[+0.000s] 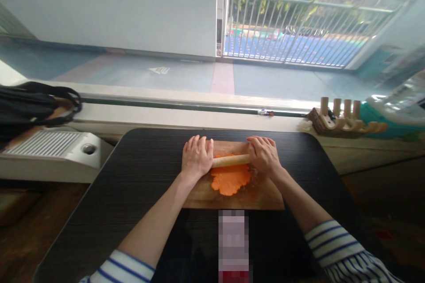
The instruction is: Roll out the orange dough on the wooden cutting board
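Observation:
A wooden rolling pin (pixel 230 161) lies across a flattened sheet of orange dough (pixel 231 180) with ragged edges. My left hand (pixel 198 155) is wrapped over the pin's left end, and my right hand (pixel 264 153) covers its right end, so both ends are hidden under my palms. Beneath the dough is a brown wooden board (pixel 202 198). Some of the dough shows beyond the far side of the pin, but most of it spreads on the near side.
The board rests on a dark table (pixel 146 185). Near its front edge lies a pixelated object (pixel 233 243). A wooden rack with pegs (pixel 345 119) stands on the sill at right, a black bag (pixel 29 104) and white appliance (pixel 66 150) at left. A window is behind.

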Demonstrator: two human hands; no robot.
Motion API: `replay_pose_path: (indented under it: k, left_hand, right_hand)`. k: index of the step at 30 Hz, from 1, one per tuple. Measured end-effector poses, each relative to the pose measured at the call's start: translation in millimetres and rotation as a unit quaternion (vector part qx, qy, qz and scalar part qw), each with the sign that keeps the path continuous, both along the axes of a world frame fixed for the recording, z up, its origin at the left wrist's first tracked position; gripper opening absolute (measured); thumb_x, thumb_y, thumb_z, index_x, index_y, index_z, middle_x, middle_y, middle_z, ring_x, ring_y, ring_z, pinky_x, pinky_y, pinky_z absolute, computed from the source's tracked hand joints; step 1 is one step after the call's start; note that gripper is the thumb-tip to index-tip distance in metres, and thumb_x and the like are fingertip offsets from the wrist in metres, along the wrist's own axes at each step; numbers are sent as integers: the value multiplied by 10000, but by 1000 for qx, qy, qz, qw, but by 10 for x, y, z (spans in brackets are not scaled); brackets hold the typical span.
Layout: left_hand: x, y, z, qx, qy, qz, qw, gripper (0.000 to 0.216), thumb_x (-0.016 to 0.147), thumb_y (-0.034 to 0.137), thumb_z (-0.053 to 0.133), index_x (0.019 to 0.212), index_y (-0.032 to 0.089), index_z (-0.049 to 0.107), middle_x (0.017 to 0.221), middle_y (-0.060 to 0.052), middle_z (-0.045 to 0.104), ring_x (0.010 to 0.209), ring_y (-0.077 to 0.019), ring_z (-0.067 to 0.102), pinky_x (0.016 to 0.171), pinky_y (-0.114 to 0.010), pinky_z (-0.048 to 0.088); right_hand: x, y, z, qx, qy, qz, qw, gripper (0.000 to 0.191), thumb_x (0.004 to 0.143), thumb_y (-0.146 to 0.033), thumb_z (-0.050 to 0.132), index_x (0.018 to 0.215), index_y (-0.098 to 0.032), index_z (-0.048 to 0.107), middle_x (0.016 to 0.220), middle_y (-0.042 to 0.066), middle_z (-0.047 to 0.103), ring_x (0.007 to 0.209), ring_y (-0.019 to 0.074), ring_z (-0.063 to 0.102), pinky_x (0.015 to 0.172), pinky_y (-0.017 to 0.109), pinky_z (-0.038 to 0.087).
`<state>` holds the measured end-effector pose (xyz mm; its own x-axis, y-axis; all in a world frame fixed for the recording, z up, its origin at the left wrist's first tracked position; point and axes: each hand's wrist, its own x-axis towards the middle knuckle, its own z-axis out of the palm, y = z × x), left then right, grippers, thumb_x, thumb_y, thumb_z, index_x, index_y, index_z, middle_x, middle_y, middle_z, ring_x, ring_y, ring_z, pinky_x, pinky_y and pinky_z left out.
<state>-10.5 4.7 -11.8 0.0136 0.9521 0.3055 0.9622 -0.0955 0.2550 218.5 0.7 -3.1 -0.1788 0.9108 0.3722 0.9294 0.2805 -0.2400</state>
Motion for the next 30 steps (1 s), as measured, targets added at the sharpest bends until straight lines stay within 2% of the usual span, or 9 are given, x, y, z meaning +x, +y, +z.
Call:
replay_pose_path:
  k: [8,16,30]
  left_hand:
    - [-28,238,51,52,12,-17,998,508,968,444,236,1001,107,616,1056,-185,651,1095,-293,566,950,-435,428]
    - [-34,461,98,51,37,-1,998,487,964,434,241,928,127,617,955,-171,669,950,-286,604,840,-415,447]
    - [-18,323,122,42,48,1,998,468,960,414,243,872,149,620,909,-158,667,920,-281,612,808,-410,463]
  right_hand:
    - [-77,262,68,-78,-22,-30,996,304,915,-241,380,1085,-238,632,1164,37,668,1069,197,553,983,357,282]
    - [-161,462,139,-137,-48,-60,988,310,928,-256,350,1053,-235,633,1144,59,667,1068,210,554,958,379,308]
    - [-134,298,116,-121,-46,-56,990,315,929,-259,357,1103,-251,619,1170,42,660,1089,202,553,953,375,319]
